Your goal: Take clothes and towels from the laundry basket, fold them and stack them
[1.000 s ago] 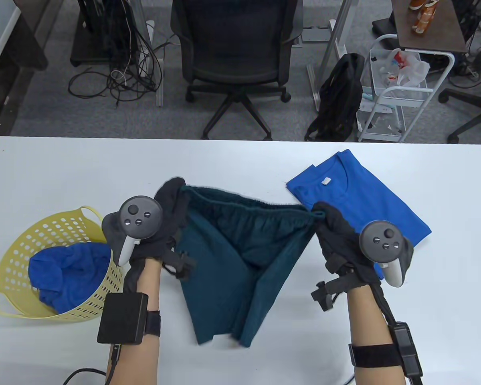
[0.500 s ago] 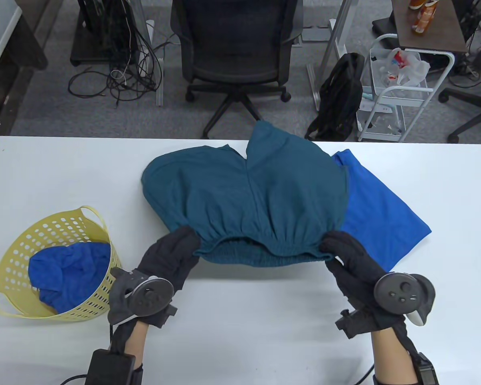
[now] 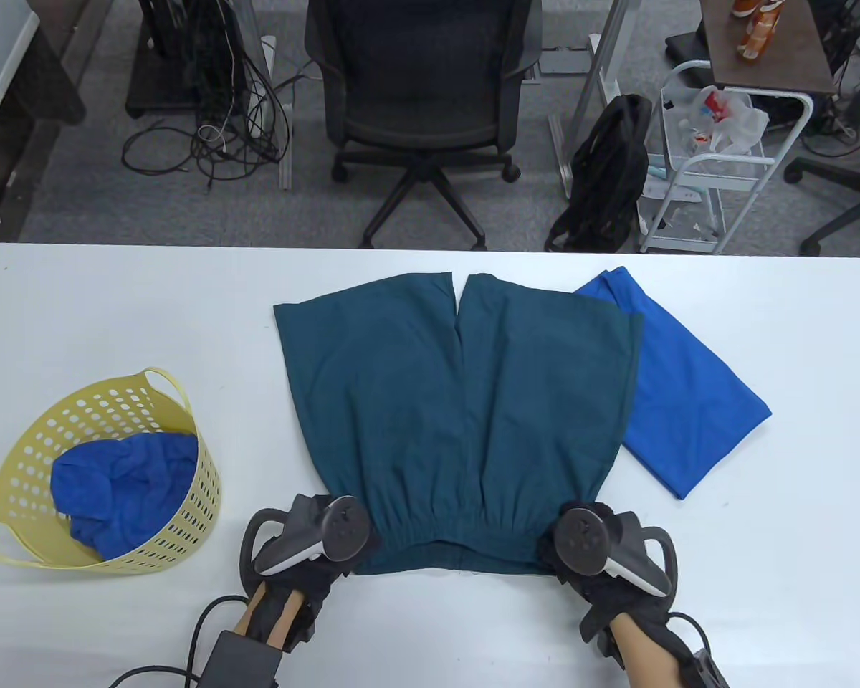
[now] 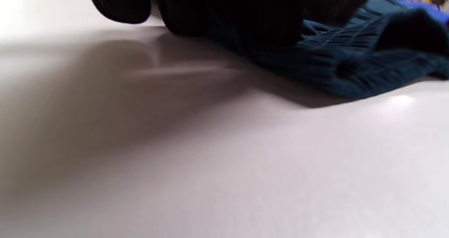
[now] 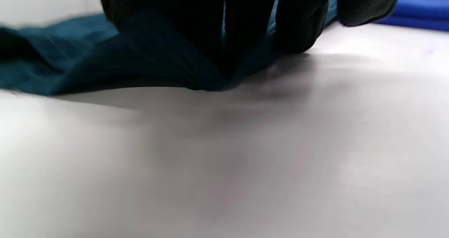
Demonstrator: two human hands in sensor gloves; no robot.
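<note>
Dark teal shorts [image 3: 459, 416] lie flat on the white table [image 3: 115, 308], legs pointing away, waistband at the near edge. My left hand [image 3: 344, 552] grips the waistband's left corner and my right hand [image 3: 555, 548] grips its right corner, both low on the table. In the left wrist view the gloved fingers [image 4: 245, 6] hold the teal fabric [image 4: 350, 66]; in the right wrist view the fingers [image 5: 245, 17] pinch the fabric [image 5: 140, 62]. The shorts partly cover a folded blue T-shirt [image 3: 688, 408].
A yellow laundry basket [image 3: 158, 545] at the left holds a crumpled blue towel [image 3: 115, 487]. Beyond the table's far edge stand an office chair [image 3: 423, 107], a black backpack [image 3: 605, 172] and a white cart [image 3: 717, 143].
The hands swung the shorts up and over, then pulled the waistband toward the near edge. The shorts went from hanging and billowing to lying flat, legs away, over part of the blue T-shirt.
</note>
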